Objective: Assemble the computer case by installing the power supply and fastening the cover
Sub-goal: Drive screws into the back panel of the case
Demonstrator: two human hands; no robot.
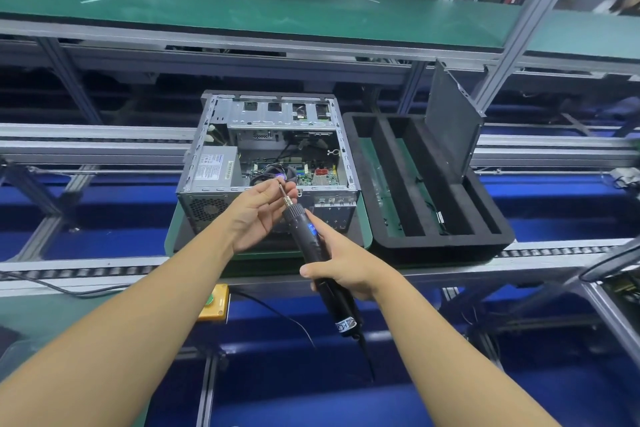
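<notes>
An open computer case point(204, 204) lies on its side on a green pallet, its inside facing up. The grey power supply point(214, 166) sits in its near left corner, beside the motherboard point(313, 175). My right hand point(341, 265) grips a black electric screwdriver point(310, 236), bit pointing up and away over the case's near edge. My left hand point(259, 210) pinches the tip of the bit point(281, 185) between thumb and fingers; any screw there is hidden. The dark cover panel point(453, 125) stands upright in a black foam tray, right of the case.
The black foam tray point(388, 236) with long slots sits right of the case on the conveyor rails. A yellow button box point(216, 303) is mounted below the near rail. The screwdriver's cable hangs down. Green shelves and cartons stand behind.
</notes>
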